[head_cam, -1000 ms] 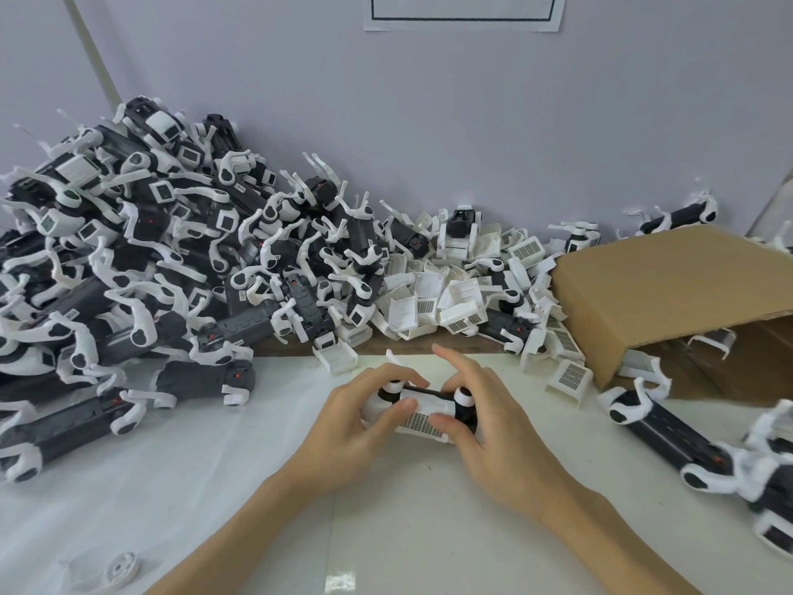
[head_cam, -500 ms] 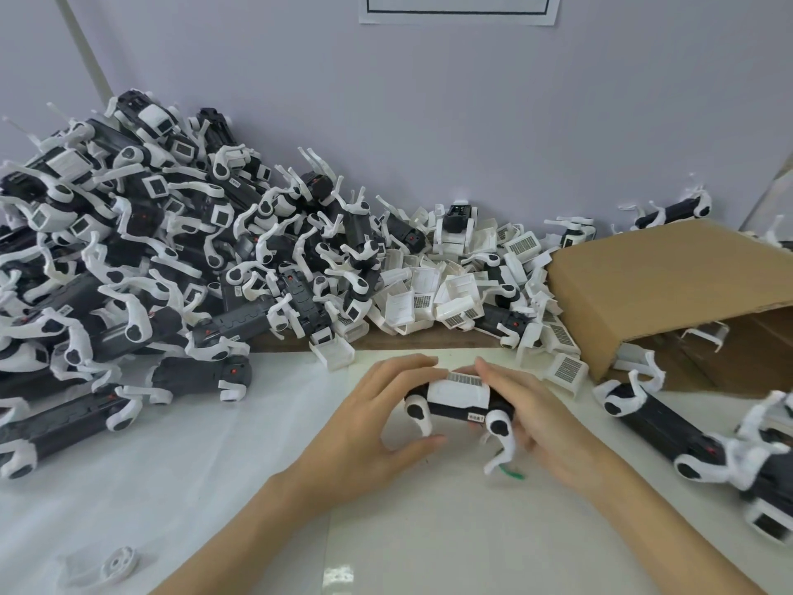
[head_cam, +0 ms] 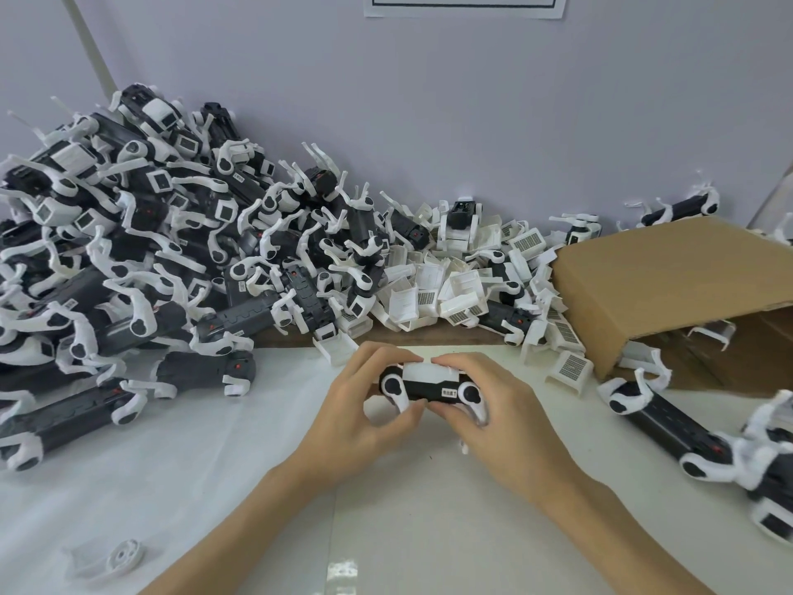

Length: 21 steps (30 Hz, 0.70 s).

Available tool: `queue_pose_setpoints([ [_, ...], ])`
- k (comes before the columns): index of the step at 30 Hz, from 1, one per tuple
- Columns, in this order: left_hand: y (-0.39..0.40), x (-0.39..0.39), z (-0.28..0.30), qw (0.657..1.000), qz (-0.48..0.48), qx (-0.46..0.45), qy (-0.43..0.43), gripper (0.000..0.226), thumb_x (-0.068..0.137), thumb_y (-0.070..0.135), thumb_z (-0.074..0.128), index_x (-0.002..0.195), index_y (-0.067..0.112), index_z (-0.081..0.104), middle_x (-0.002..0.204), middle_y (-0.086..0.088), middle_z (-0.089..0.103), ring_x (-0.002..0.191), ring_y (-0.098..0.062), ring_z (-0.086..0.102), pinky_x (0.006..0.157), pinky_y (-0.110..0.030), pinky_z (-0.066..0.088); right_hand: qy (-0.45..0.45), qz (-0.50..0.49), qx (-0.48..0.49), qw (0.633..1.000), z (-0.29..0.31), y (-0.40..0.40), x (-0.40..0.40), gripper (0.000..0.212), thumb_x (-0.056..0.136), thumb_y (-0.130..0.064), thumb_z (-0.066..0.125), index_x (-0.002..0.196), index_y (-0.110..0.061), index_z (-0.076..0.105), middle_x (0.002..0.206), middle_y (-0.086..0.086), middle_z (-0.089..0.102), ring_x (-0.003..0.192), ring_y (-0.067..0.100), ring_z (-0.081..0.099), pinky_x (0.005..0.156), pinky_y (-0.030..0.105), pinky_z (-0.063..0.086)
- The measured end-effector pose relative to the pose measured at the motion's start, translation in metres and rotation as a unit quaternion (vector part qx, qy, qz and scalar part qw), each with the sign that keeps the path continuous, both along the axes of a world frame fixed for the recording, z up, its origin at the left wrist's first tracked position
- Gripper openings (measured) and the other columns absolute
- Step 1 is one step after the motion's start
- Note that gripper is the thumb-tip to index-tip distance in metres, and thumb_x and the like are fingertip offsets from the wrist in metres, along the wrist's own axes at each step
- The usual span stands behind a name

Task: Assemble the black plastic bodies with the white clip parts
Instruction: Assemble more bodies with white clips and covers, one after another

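From my feed, a heap of assembled units (head_cam: pixel 141 259), matte black with curved white arms, fills the left tabletop (head_cam: pixel 171 465). At centre my left hand (head_cam: pixel 364 418) and right hand (head_cam: pixel 493 414) both curl around one glossy black body (head_cam: pixel 422 388), fingertips pressing a smooth white clip (head_cam: pixel 425 372) on top. Boxy ribbed clip parts (head_cam: pixel 446 289) lie behind; a matte cardboard box (head_cam: pixel 669 285) sits right.

Two bare forearms, no sleeves in view, left hand (head_cam: pixel 356 416), right hand (head_cam: pixel 493 418), short unpainted fingernails
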<state>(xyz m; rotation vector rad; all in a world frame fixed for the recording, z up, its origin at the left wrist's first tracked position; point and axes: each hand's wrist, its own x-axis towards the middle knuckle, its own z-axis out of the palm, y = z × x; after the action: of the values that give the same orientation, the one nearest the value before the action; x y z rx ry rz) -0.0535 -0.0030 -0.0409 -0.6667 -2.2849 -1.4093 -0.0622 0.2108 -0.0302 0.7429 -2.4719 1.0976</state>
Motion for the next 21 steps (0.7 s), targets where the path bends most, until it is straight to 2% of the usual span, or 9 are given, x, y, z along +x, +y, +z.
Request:
queue_pose_setpoints([
  [2, 0.000, 0.000, 0.000, 1.000, 0.009, -0.008, 0.012, 0.038, 0.091, 0.006, 0.080, 0.124, 0.021, 0.067, 0.118, 0.005, 0.059, 0.109, -0.021, 0.063, 0.086, -0.016, 0.047, 0.025, 0.013, 0.014, 1.000, 0.001, 0.001, 0.000, 0.037, 0.093, -0.026, 0.078, 0.126, -0.025, 0.063, 0.121, -0.018, 0.060, 0.106, 0.004, 0.061, 0.086, 0.017, 0.048],
  [7, 0.001, 0.000, -0.001, 0.999, 0.017, -0.020, 0.029, 0.033, 0.093, 0.011, 0.079, 0.121, 0.024, 0.069, 0.115, 0.008, 0.059, 0.105, -0.020, 0.063, 0.086, -0.017, 0.047, 0.030, -0.005, 0.042, 0.999, 0.002, 0.000, -0.001, 0.031, 0.093, -0.028, 0.076, 0.121, -0.023, 0.063, 0.116, -0.016, 0.060, 0.103, 0.014, 0.061, 0.083, 0.027, 0.051],
  [10, 0.001, 0.000, 0.000, 0.999, 0.019, -0.023, 0.041, 0.032, 0.094, 0.014, 0.078, 0.124, 0.020, 0.068, 0.119, 0.004, 0.057, 0.110, -0.021, 0.062, 0.090, -0.020, 0.048, 0.014, 0.012, 0.008, 1.000, 0.004, 0.001, -0.002, 0.033, 0.091, -0.025, 0.079, 0.119, -0.024, 0.062, 0.114, -0.017, 0.060, 0.096, 0.005, 0.062, 0.080, 0.026, 0.052],
  [13, 0.004, 0.003, 0.001, 0.994, 0.028, -0.057, 0.091, 0.038, 0.092, 0.015, 0.079, 0.128, 0.013, 0.067, 0.127, -0.002, 0.054, 0.118, -0.020, 0.060, 0.097, -0.020, 0.046, 0.001, 0.037, 0.016, 0.999, 0.005, 0.004, -0.001, 0.043, 0.090, -0.024, 0.080, 0.128, -0.028, 0.058, 0.122, -0.020, 0.059, 0.112, 0.006, 0.059, 0.090, 0.020, 0.048],
  [16, 0.007, 0.006, 0.000, 0.990, 0.035, -0.073, 0.114, 0.041, 0.091, 0.012, 0.081, 0.128, 0.010, 0.066, 0.126, -0.003, 0.053, 0.111, -0.016, 0.060, 0.096, -0.018, 0.046, 0.060, 0.008, 0.070, 0.996, 0.004, 0.002, 0.001, 0.049, 0.091, -0.020, 0.080, 0.136, -0.026, 0.062, 0.126, -0.016, 0.065, 0.112, 0.006, 0.056, 0.094, 0.020, 0.043],
  [19, 0.011, 0.007, 0.001, 0.990, 0.051, -0.062, 0.116, 0.037, 0.091, 0.010, 0.081, 0.126, 0.009, 0.067, 0.121, -0.003, 0.055, 0.103, -0.013, 0.060, 0.092, -0.015, 0.045, 0.105, -0.013, 0.098, 0.990, 0.006, 0.002, -0.002, 0.046, 0.088, -0.020, 0.083, 0.132, -0.021, 0.068, 0.119, -0.011, 0.072, 0.104, 0.013, 0.057, 0.092, 0.026, 0.047],
  [21, 0.013, 0.008, 0.002, 0.992, 0.047, -0.053, 0.102, 0.037, 0.093, 0.013, 0.080, 0.127, 0.012, 0.067, 0.122, -0.001, 0.055, 0.107, -0.014, 0.061, 0.094, -0.017, 0.046, 0.144, -0.024, 0.103, 0.984, 0.006, 0.004, -0.004, 0.047, 0.083, -0.019, 0.087, 0.128, -0.018, 0.071, 0.116, -0.010, 0.075, 0.100, 0.009, 0.054, 0.090, 0.026, 0.046],
])
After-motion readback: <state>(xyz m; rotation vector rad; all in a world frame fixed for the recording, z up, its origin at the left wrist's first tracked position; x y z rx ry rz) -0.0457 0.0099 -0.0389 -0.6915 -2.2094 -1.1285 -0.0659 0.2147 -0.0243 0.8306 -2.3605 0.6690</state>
